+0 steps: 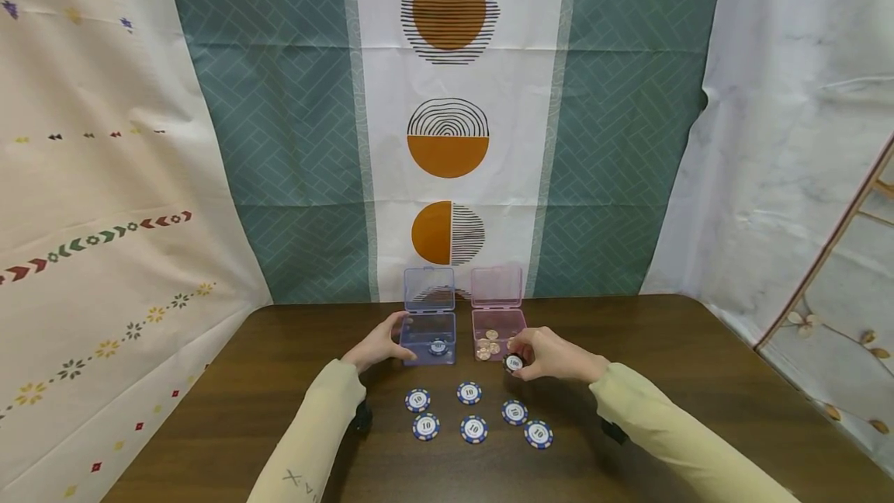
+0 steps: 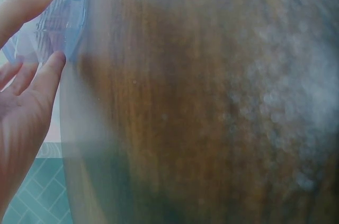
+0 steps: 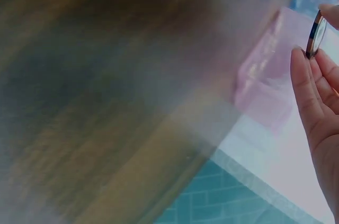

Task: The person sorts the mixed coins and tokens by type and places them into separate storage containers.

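Observation:
My left hand (image 1: pixel 377 344) holds the left side of a clear blue plastic box (image 1: pixel 426 325), thumb near its front corner and fingers toward the back. The box's lid stands raised, and a blue-and-white poker chip (image 1: pixel 438 347) lies inside. In the left wrist view, fingertips are right at the box's clear wall (image 2: pixel 75 33). My right hand (image 1: pixel 556 355) pinches a black poker chip (image 1: pixel 514 362) marked 100 at the front right of a clear pink box (image 1: pixel 510 323). That box also has its lid up and contains several gold coins (image 1: pixel 493 348). The right wrist view shows the chip (image 3: pixel 317 34) edge-on between thumb and fingers.
Several blue-and-white poker chips (image 1: pixel 473 429) marked 10 lie flat on the dark wooden table (image 1: pixel 293 386), in front of the boxes. A patterned curtain (image 1: pixel 447 185) hangs right behind the table's far edge.

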Motion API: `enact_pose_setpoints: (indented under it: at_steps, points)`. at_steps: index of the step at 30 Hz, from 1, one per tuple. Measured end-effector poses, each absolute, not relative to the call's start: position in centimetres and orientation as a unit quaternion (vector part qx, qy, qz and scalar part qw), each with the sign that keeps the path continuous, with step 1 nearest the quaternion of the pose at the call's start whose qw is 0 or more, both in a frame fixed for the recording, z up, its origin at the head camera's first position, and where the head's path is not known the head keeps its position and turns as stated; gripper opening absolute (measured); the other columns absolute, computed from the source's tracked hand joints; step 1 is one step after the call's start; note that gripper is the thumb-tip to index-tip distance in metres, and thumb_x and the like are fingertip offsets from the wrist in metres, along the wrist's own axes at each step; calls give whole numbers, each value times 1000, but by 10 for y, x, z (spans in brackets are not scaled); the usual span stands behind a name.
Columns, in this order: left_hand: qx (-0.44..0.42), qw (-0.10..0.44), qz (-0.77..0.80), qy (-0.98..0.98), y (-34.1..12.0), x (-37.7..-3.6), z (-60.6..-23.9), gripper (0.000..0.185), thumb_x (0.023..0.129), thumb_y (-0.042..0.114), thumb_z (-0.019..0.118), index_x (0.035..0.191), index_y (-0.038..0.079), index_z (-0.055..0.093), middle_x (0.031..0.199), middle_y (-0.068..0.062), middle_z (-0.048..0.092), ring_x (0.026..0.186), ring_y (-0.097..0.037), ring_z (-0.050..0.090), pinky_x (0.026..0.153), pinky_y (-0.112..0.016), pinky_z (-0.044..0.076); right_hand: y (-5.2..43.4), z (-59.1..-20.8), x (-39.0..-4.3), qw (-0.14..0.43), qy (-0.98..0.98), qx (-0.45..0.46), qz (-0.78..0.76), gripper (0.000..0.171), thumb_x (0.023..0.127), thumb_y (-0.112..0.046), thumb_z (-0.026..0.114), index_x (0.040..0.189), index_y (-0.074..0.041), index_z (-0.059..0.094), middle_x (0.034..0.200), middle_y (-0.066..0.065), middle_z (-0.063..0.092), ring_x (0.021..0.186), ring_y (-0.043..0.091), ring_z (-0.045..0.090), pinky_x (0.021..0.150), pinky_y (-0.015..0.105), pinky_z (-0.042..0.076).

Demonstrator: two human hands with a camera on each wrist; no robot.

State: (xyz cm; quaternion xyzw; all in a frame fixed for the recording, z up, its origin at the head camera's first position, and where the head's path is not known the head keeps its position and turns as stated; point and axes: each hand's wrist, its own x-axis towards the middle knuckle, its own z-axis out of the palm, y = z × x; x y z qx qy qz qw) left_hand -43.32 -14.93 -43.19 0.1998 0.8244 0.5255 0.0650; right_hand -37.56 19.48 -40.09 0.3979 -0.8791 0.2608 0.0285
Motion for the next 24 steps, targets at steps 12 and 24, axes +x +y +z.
enact_pose_setpoints:
  at_steps: [12, 24]
  points:
    - [194, 66, 534, 820, -150, -440, -436, 85, 63, 2, 79, 134, 0, 32, 133, -18, 38, 123, -36, 31, 96, -50, 27, 178, -371, -391, 77, -871, 400, 275, 24, 72, -9, 73, 93, -2, 62, 78, -1, 57, 69, 21, 57, 61, 27, 48]
    - [197, 65, 539, 817, -150, -441, -439, 85, 64, 1, 79, 134, -1, 30, 134, -20, 36, 124, -37, 29, 97, -48, 26, 149, -359, -401, 99, -866, 397, 286, 25, 73, -12, 74, 94, -3, 65, 81, -1, 62, 68, 9, 56, 64, 23, 48]
